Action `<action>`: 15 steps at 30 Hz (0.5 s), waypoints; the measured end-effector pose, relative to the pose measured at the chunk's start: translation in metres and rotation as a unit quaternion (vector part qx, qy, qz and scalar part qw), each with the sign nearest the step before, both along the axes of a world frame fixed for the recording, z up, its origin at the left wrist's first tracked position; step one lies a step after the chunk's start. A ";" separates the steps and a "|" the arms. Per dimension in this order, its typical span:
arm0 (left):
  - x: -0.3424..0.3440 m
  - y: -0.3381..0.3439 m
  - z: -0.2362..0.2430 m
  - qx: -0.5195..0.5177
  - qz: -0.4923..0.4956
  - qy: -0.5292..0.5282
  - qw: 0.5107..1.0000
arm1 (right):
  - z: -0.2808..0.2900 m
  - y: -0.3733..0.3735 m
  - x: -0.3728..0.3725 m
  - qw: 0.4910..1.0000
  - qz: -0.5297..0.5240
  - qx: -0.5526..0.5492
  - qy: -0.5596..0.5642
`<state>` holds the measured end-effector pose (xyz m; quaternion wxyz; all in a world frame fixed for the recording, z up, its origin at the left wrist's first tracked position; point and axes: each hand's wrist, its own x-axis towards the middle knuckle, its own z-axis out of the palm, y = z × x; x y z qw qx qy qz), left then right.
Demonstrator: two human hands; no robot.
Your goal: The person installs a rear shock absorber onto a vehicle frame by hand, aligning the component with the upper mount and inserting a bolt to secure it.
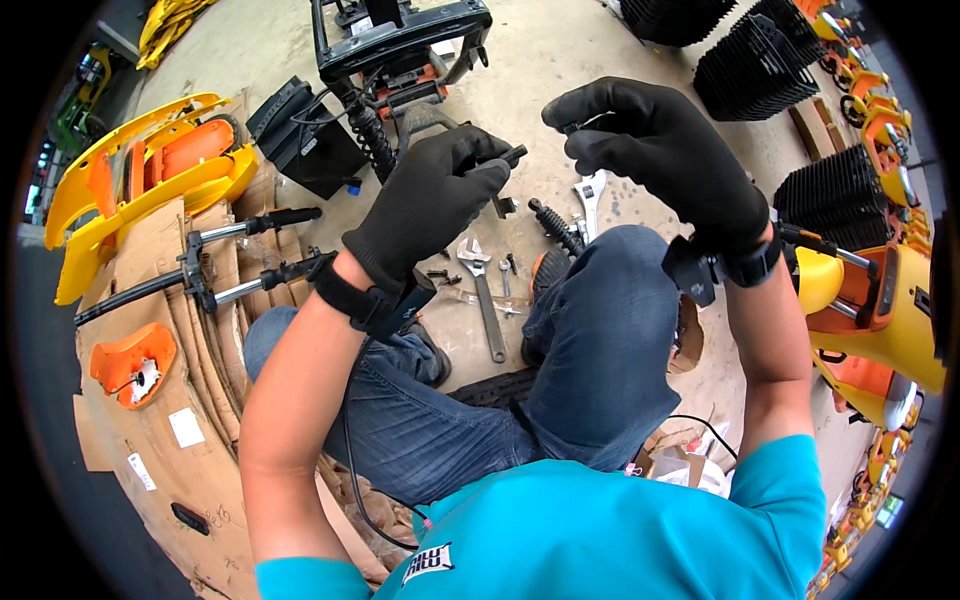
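While the person sits with knees raised above the adjustable wrench [487, 305] on the concrete floor [560, 60], the gloved left hand [425, 200] is closed around a short black rod [508, 156] and the gloved right hand [655, 150] pinches a small dark part [572, 127], the two hands held slightly apart. Beyond the wrench lie loose bolts [440, 275], a coil spring [553, 227] and, farther off, a black frame [400, 40]. The small part would likely drop among this hardware should the pinch loosen.

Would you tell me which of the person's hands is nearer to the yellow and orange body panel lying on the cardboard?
The left hand is nearer: the yellow and orange body panel lies just out to its left. The right hand is raised farther off, on the other side of the left hand.
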<state>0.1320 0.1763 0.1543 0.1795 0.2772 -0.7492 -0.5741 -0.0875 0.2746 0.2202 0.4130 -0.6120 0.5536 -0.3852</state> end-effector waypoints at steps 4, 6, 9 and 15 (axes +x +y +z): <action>0.014 0.004 0.006 0.007 -0.005 0.022 1.000 | 0.000 0.006 0.022 0.999 -0.019 0.021 -0.043; 0.022 0.002 0.004 0.015 -0.007 0.037 0.999 | -0.013 0.007 0.034 0.996 -0.041 0.050 -0.069; 0.032 0.005 0.005 0.013 0.006 0.012 1.000 | -0.024 0.008 0.047 0.992 -0.059 0.059 -0.097; 0.049 0.006 -0.014 -0.018 0.014 -0.004 1.000 | -0.056 -0.002 0.055 0.989 -0.054 0.056 -0.123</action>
